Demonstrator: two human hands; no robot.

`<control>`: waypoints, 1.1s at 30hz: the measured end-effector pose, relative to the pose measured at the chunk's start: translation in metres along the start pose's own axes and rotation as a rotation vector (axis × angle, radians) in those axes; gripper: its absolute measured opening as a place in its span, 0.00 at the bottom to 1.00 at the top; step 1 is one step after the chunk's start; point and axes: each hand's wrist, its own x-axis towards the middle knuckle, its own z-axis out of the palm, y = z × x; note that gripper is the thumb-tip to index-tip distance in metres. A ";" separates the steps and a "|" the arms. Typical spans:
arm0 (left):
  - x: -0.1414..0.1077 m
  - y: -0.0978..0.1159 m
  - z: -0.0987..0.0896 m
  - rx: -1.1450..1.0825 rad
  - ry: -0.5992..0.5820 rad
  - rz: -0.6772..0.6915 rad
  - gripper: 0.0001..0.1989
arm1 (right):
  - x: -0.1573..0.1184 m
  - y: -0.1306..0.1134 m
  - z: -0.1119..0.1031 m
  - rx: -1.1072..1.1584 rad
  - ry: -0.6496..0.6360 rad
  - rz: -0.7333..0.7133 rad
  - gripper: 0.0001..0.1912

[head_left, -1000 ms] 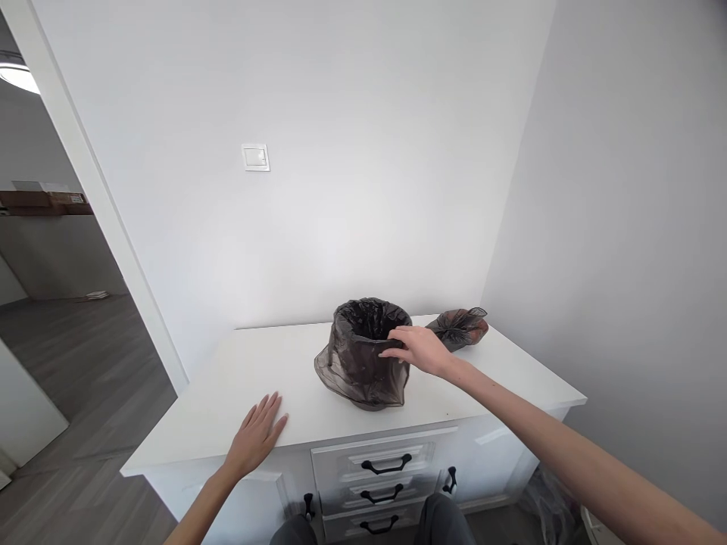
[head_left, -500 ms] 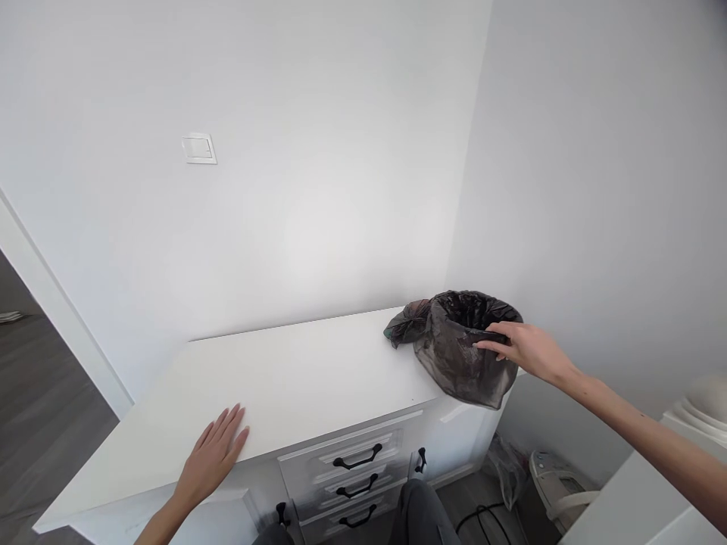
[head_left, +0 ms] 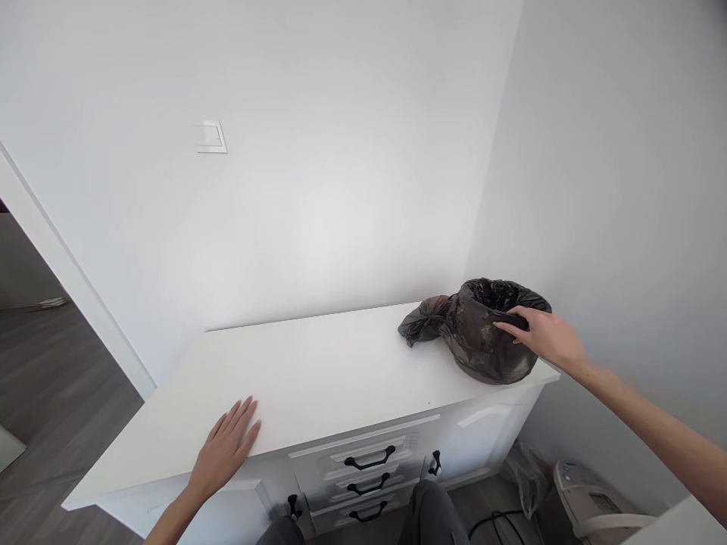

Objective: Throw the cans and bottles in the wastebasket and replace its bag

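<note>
Hands apart: the right hand (head_left: 545,334) pinches the near rim of the black-bagged bin (head_left: 493,341) at the worktop's (head_left: 318,378) right end, beside the knotted bag (head_left: 425,321). Fingers extended, the left hand (head_left: 224,450) lies flat near the front edge

Right hand (head_left: 548,333) pinching, arm outstretched; left hand (head_left: 224,450) flat, palm down.

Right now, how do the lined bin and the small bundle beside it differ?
The lined bin gapes open at the top, while the bundle is gathered and bunched closed. The lined bin is larger and stands upright; the bundle is smaller and lies low. The right hand grips the bin's rim, but not the bundle. Both show dark, thin plastic.
</note>
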 end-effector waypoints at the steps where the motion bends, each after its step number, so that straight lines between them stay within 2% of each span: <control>1: 0.001 0.000 0.001 -0.002 0.006 -0.008 0.33 | -0.007 -0.012 0.001 -0.009 0.071 -0.002 0.34; 3: 0.005 0.001 0.004 -0.003 0.014 -0.036 0.33 | -0.027 -0.042 0.010 0.024 0.197 -0.019 0.32; 4: 0.007 0.002 0.006 -0.002 0.011 -0.055 0.33 | -0.037 -0.059 0.017 0.087 0.203 -0.051 0.30; 5: 0.011 0.003 0.008 0.000 0.000 -0.078 0.33 | -0.047 -0.075 0.029 0.165 0.166 -0.104 0.26; 7: 0.019 0.007 0.011 0.010 -0.035 -0.123 0.33 | -0.063 -0.104 0.060 0.352 -0.023 -0.233 0.20; 8: 0.023 0.009 0.012 0.018 -0.051 -0.140 0.34 | -0.068 -0.115 0.080 0.453 -0.111 -0.248 0.17; 10: 0.032 0.013 0.013 0.032 -0.077 -0.153 0.35 | -0.072 -0.131 0.123 0.654 -0.294 -0.178 0.16; 12: 0.039 0.016 0.014 0.036 -0.096 -0.153 0.35 | -0.072 -0.140 0.164 0.845 -0.426 -0.033 0.18; 14: 0.045 0.018 0.015 0.040 -0.117 -0.167 0.36 | -0.070 -0.143 0.197 0.979 -0.446 0.121 0.21; 16: 0.050 0.018 0.015 0.050 -0.133 -0.190 0.36 | -0.069 -0.145 0.218 1.034 -0.384 0.245 0.24; 18: 0.056 0.018 0.015 0.058 -0.139 -0.202 0.36 | -0.069 -0.145 0.228 1.041 -0.338 0.306 0.25; 20: 0.062 0.017 0.016 0.062 -0.135 -0.207 0.35 | -0.069 -0.144 0.232 1.040 -0.333 0.305 0.25; 26: 0.074 0.015 0.019 0.077 -0.130 -0.233 0.35 | -0.071 -0.142 0.231 1.047 -0.314 0.268 0.25; 33: 0.073 0.013 0.025 0.055 -0.086 -0.224 0.34 | -0.071 -0.139 0.233 1.027 -0.285 0.273 0.23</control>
